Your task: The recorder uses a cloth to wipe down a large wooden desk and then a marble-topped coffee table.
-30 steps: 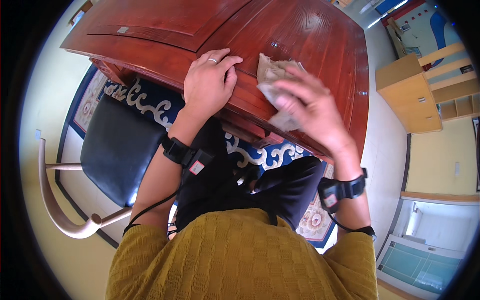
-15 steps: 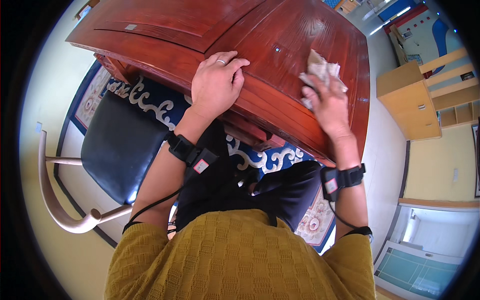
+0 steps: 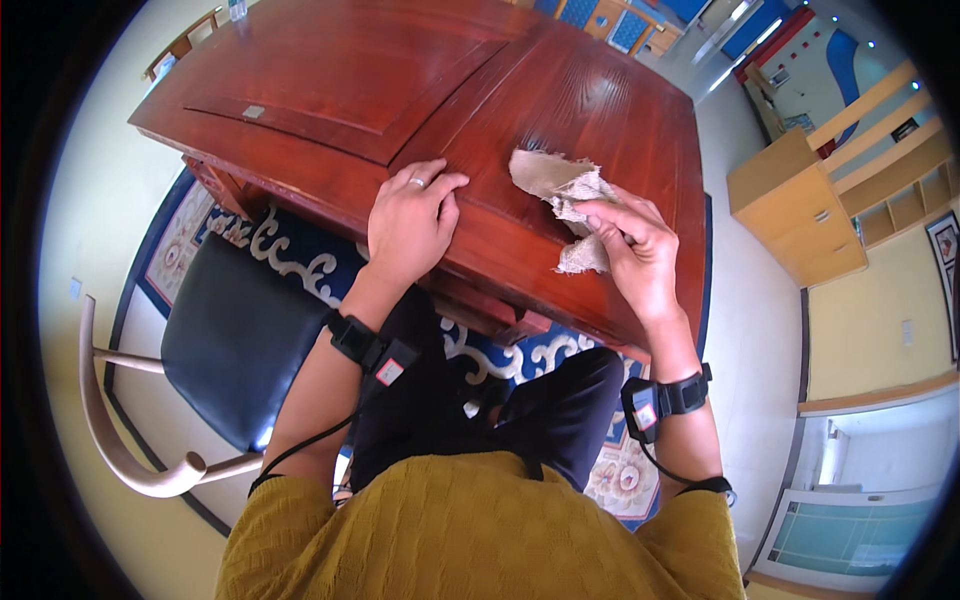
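Your right hand [image 3: 638,252] pinches the cloth [image 3: 548,176] between thumb and fingers, probably so its loose end can spread over the red-brown table [image 3: 560,105], near the front edge. Your left hand [image 3: 410,228], relaxed and holding nothing, rests palm down at that edge, seemingly to steady you. The cloth is beige, coarse and frayed, bunched at your grip; the table is glossy, grained wood. To your left, the chair [image 3: 245,340] pairs a smooth black seat with curved pale wood.
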The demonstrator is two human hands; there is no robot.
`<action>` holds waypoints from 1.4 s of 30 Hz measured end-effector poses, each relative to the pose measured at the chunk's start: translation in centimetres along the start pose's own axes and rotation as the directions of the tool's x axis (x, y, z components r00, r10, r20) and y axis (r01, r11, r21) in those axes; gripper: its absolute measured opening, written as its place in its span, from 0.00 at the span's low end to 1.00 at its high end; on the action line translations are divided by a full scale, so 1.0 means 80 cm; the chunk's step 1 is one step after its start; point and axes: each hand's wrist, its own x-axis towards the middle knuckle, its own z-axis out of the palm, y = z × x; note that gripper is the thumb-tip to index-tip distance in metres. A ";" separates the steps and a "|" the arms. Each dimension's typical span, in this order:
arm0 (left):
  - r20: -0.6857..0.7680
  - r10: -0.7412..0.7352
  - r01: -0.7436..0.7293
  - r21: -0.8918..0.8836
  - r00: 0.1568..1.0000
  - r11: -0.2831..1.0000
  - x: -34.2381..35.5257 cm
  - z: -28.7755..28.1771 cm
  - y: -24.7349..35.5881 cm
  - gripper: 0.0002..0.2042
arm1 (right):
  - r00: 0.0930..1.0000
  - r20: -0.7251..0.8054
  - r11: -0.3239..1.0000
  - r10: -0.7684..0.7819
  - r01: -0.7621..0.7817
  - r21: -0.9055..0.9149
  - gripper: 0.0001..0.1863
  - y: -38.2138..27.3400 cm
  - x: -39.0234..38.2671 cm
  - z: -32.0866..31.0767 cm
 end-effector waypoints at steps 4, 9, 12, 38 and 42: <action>0.002 -0.007 0.007 0.011 1.000 1.000 -0.004 -0.004 -0.003 0.12 | 0.981 0.117 0.984 -0.157 0.165 -0.061 0.13 -0.022 0.010 -0.004; 0.012 -0.004 0.004 -0.022 1.000 1.000 -0.005 -0.004 -0.002 0.12 | 0.953 0.302 0.997 0.005 0.017 -0.070 0.32 0.001 0.006 0.027; 0.018 -0.007 0.008 -0.015 1.000 1.000 -0.007 0.000 -0.001 0.12 | 0.887 0.462 0.963 0.029 0.099 -0.251 0.34 0.010 0.001 0.051; 0.056 0.029 -0.008 -0.336 0.998 0.942 0.026 -0.019 0.034 0.17 | 0.994 0.091 0.987 0.059 -0.045 -0.153 0.17 0.054 0.037 0.020; 0.393 0.158 -0.068 -0.232 0.906 0.970 0.028 -0.011 0.100 0.26 | 0.990 0.116 0.810 0.076 0.007 -0.586 0.22 0.110 0.027 0.010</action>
